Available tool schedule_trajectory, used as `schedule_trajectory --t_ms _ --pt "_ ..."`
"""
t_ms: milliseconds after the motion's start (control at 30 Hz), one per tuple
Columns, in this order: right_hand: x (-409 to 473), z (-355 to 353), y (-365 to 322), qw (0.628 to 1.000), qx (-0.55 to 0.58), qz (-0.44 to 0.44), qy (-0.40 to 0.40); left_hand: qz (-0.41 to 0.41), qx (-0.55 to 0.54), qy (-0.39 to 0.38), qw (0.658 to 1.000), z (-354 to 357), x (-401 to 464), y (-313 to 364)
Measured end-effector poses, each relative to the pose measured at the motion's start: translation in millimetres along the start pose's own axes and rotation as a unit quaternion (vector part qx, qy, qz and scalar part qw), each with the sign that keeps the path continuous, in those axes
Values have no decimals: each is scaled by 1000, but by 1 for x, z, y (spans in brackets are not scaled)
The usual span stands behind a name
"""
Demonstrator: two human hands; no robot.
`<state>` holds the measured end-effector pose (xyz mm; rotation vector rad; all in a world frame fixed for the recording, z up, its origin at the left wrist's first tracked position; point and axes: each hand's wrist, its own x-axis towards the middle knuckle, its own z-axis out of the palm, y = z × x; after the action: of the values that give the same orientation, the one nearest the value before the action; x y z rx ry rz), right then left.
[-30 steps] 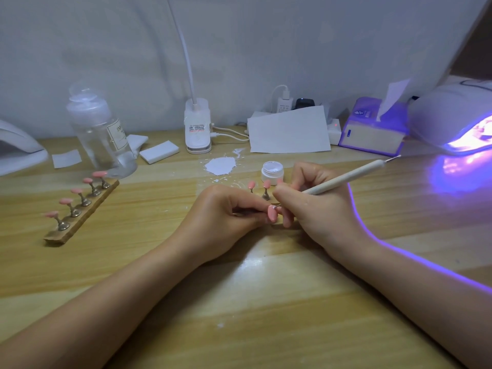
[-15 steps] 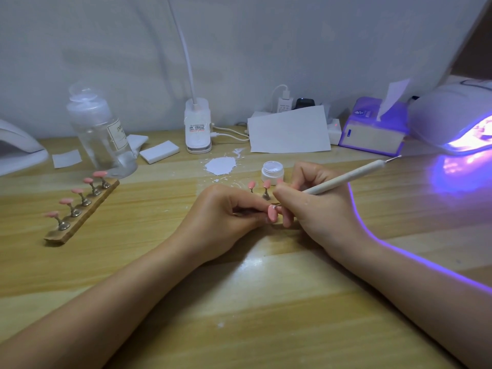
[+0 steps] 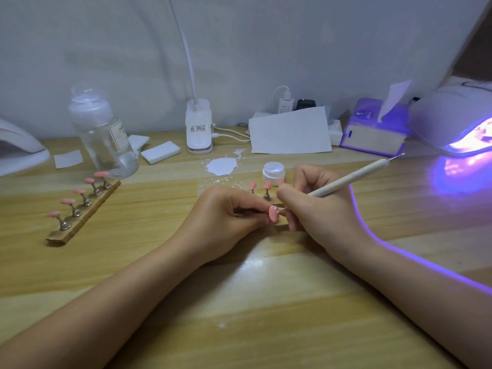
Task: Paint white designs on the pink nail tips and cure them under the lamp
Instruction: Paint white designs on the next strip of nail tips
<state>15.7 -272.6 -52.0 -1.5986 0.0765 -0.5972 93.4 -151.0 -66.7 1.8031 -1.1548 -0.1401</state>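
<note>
At the table's middle my left hand [image 3: 226,217] pinches the stem of a pink nail tip [image 3: 273,213] that bears small white dots. My right hand [image 3: 316,206] grips a white dotting pen [image 3: 348,177] like a pencil, its lower end at the tip's edge. Just behind my fingers stand two more pink tips [image 3: 259,186] on metal stands. An open jar of white gel [image 3: 273,173] sits behind them. The curing lamp [image 3: 452,121] glows purple at the far right.
A wooden holder [image 3: 87,211] with several pink tips lies at the left. Behind it stand a clear bottle [image 3: 103,134], white pads [image 3: 159,153], a desk lamp base [image 3: 199,129], a white paint smear [image 3: 221,166], paper [image 3: 290,134], a tissue box [image 3: 375,129] and another lamp [image 3: 18,150].
</note>
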Motion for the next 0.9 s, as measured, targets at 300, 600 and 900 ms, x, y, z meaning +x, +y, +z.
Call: schedule_trajectory --t_ms 300,600,900 --pt "1 1 2 1000 7 -4 -10 5 5 -3 1000 0 0 0" --pt "1 1 3 1000 5 -5 -8 -2 6 -4 1000 -1 -1 1" --pt "0 1 2 1000 10 -3 -8 -1 8 1 1000 0 0 1"
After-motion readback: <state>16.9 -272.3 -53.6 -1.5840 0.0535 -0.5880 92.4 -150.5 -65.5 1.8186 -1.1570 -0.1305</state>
